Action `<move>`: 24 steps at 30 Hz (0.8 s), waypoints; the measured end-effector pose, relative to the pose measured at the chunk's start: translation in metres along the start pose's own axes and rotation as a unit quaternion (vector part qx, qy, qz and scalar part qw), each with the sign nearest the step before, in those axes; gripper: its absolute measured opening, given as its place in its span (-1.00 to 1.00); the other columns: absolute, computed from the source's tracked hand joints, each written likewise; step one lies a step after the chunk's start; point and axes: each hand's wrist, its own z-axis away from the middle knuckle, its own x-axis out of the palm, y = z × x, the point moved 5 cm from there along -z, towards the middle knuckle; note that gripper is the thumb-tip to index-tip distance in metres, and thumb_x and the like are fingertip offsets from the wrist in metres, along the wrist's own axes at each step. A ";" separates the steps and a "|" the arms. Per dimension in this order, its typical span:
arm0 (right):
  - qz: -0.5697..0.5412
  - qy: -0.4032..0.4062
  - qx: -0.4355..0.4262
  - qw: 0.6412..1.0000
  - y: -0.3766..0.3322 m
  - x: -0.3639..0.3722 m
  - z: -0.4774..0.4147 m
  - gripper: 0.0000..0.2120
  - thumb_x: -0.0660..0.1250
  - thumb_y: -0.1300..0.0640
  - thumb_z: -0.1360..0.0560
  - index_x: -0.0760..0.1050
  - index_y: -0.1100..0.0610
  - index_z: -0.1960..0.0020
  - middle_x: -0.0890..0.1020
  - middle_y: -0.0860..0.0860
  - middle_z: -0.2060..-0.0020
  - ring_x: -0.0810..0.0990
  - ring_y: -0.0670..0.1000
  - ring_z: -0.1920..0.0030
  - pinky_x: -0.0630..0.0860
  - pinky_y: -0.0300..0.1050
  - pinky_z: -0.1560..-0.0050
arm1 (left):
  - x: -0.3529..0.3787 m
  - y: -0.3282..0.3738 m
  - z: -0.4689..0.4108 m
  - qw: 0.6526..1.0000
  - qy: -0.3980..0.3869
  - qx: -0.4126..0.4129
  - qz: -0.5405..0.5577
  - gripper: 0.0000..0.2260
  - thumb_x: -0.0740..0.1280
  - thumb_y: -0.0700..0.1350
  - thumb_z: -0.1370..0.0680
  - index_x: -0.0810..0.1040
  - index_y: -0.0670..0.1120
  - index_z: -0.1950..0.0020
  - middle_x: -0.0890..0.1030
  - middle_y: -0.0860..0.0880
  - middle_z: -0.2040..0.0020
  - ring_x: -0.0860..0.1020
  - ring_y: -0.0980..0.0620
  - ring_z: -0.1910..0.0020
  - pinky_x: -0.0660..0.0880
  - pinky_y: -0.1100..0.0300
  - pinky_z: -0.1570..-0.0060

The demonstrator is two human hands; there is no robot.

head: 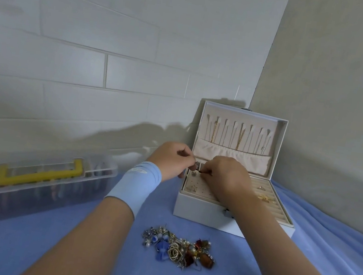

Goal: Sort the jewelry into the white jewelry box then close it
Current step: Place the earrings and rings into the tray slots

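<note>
Light soft and dim, with a cool blue-grey cast. Shadows of the arms (276, 252) and the white jewelry box (199, 214) are thrown left onto the tiled wall (92, 63); a source to the right is indicated. Tile lines are bowed toward the edges. The clear storage case (26, 181) is rendered smeared, the jewelry pile (178, 249) fairly sharp.

The right hand (226, 176) is covering part of the white jewelry box (206, 215). The tiny piece (197, 166) it is pinching with the left hand (173, 160) is looking too small to identify.
</note>
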 end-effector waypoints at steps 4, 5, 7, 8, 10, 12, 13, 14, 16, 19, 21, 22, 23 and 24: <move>0.070 -0.002 -0.031 0.997 -0.006 -0.001 -0.001 -0.77 0.23 0.04 -0.63 0.65 -0.05 -0.15 0.60 -0.01 -0.05 0.60 0.10 -0.02 0.54 -0.03 0.03 | 0.001 -0.006 -0.001 1.000 -0.003 -0.003 -0.007 -0.86 0.29 -0.15 -0.52 0.62 -0.05 0.18 0.72 -0.04 0.14 0.61 0.09 0.40 0.46 0.24 0.19; 0.069 -0.012 -0.038 0.997 -0.006 -0.001 0.000 -0.76 0.22 0.02 -0.64 0.64 -0.07 -0.17 0.60 -0.02 -0.07 0.60 0.09 -0.04 0.54 -0.04 0.02 | 0.001 -0.008 -0.001 1.000 -0.005 -0.003 -0.007 -0.86 0.29 -0.15 -0.52 0.63 -0.06 0.17 0.72 -0.03 0.15 0.61 0.10 0.40 0.48 0.24 0.16; 0.047 -0.036 -0.043 0.997 -0.005 -0.003 0.003 -0.75 0.23 -0.01 -0.65 0.64 -0.12 -0.21 0.58 -0.05 -0.11 0.58 0.07 -0.09 0.48 -0.08 0.03 | 0.002 -0.009 -0.001 1.000 -0.006 -0.002 -0.002 -0.86 0.29 -0.15 -0.52 0.64 -0.06 0.15 0.71 0.01 0.15 0.61 0.12 0.42 0.51 0.22 0.11; 0.035 -0.042 -0.042 0.998 -0.005 -0.004 0.004 -0.76 0.24 -0.02 -0.65 0.63 -0.15 -0.23 0.58 -0.08 -0.11 0.58 0.05 -0.11 0.46 -0.09 0.04 | 0.002 -0.009 -0.001 1.000 -0.006 0.000 0.001 -0.86 0.29 -0.15 -0.53 0.64 -0.06 0.14 0.71 0.02 0.15 0.61 0.13 0.42 0.51 0.22 0.12; 0.014 -0.045 -0.032 0.998 -0.003 -0.007 0.008 -0.74 0.25 -0.02 -0.64 0.59 -0.18 -0.27 0.59 -0.12 -0.12 0.57 0.01 -0.12 0.48 -0.08 -0.01 | 0.000 -0.008 -0.001 1.000 -0.006 0.000 0.004 -0.87 0.30 -0.13 -0.53 0.65 -0.05 0.13 0.72 0.02 0.14 0.61 0.14 0.41 0.46 0.26 0.25; -0.040 -0.050 -0.005 0.998 0.002 -0.008 0.014 -0.69 0.27 0.00 -0.63 0.51 -0.16 -0.36 0.60 -0.16 -0.13 0.55 -0.05 -0.13 0.50 -0.08 -0.10 | -0.002 -0.007 -0.001 1.000 -0.002 0.001 0.015 -0.87 0.31 -0.12 -0.54 0.65 -0.04 0.12 0.71 0.02 0.12 0.62 0.11 0.37 0.39 0.35 0.40; -0.070 -0.052 0.012 0.996 0.006 -0.008 0.017 -0.65 0.29 0.02 -0.62 0.46 -0.15 -0.40 0.60 -0.18 -0.12 0.55 -0.07 -0.13 0.50 -0.09 -0.14 | -0.004 -0.006 0.000 1.000 0.002 0.002 0.026 -0.88 0.31 -0.12 -0.54 0.65 -0.03 0.12 0.71 0.02 0.12 0.62 0.10 0.35 0.37 0.40 0.45; -0.089 -0.052 0.027 0.994 0.010 -0.008 0.020 -0.62 0.30 0.03 -0.61 0.43 -0.13 -0.41 0.59 -0.19 -0.12 0.54 -0.09 -0.13 0.50 -0.11 -0.16 | -0.005 -0.006 0.001 0.999 0.005 0.002 0.039 -0.88 0.32 -0.12 -0.55 0.65 -0.03 0.12 0.70 0.03 0.11 0.62 0.09 0.34 0.35 0.44 0.48; -0.094 -0.048 0.045 0.993 0.019 -0.010 0.026 -0.60 0.32 0.03 -0.60 0.42 -0.11 -0.42 0.57 -0.18 -0.15 0.53 -0.11 -0.13 0.48 -0.15 -0.17 | -0.006 -0.005 0.003 0.998 0.002 0.004 0.065 -0.88 0.33 -0.14 -0.57 0.65 -0.04 0.10 0.69 0.01 0.10 0.61 0.07 0.34 0.33 0.47 0.51; -0.097 -0.034 0.047 0.994 0.025 -0.016 0.033 -0.62 0.33 0.05 -0.59 0.44 -0.11 -0.39 0.56 -0.18 -0.17 0.49 -0.19 -0.03 0.41 -0.24 -0.06 | -0.003 -0.002 0.004 0.995 -0.017 -0.001 0.101 -0.90 0.34 -0.13 -0.58 0.66 -0.06 0.03 0.71 -0.01 0.05 0.60 0.08 0.35 0.37 0.40 0.46; -0.133 -0.007 0.028 0.991 0.020 -0.021 0.031 -0.64 0.39 0.05 -0.56 0.47 -0.16 -0.33 0.58 -0.23 -0.09 0.48 -0.24 0.12 0.39 -0.26 0.02 | -0.002 -0.001 0.004 0.992 -0.024 -0.008 0.120 -0.90 0.35 -0.11 -0.58 0.67 -0.05 0.02 0.72 -0.01 0.05 0.60 0.11 0.37 0.38 0.29 0.41; -0.175 0.007 0.019 0.984 0.016 -0.025 0.029 -0.65 0.43 0.04 -0.54 0.49 -0.18 -0.28 0.61 -0.24 -0.03 0.49 -0.23 0.18 0.42 -0.27 0.06 | -0.001 0.000 0.004 0.991 -0.028 -0.011 0.130 -0.90 0.35 -0.11 -0.58 0.67 -0.05 0.02 0.72 -0.02 0.05 0.60 0.11 0.36 0.38 0.26 0.40; -0.225 0.020 0.013 0.974 0.013 -0.030 0.025 -0.66 0.47 0.03 -0.51 0.51 -0.19 -0.23 0.63 -0.24 0.03 0.51 -0.21 0.23 0.47 -0.26 0.11 | 0.000 0.001 0.004 0.989 -0.032 -0.016 0.141 -0.89 0.35 -0.10 -0.58 0.67 -0.05 0.02 0.72 -0.03 0.05 0.60 0.10 0.35 0.39 0.27 0.40; -0.270 0.030 0.011 0.962 0.009 -0.035 0.020 -0.68 0.51 0.02 -0.48 0.53 -0.18 -0.18 0.65 -0.23 0.07 0.54 -0.18 0.27 0.51 -0.25 0.17 | 0.000 0.002 0.004 0.988 -0.035 -0.021 0.150 -0.89 0.35 -0.09 -0.58 0.67 -0.05 0.02 0.72 -0.02 0.05 0.61 0.10 0.34 0.39 0.28 0.40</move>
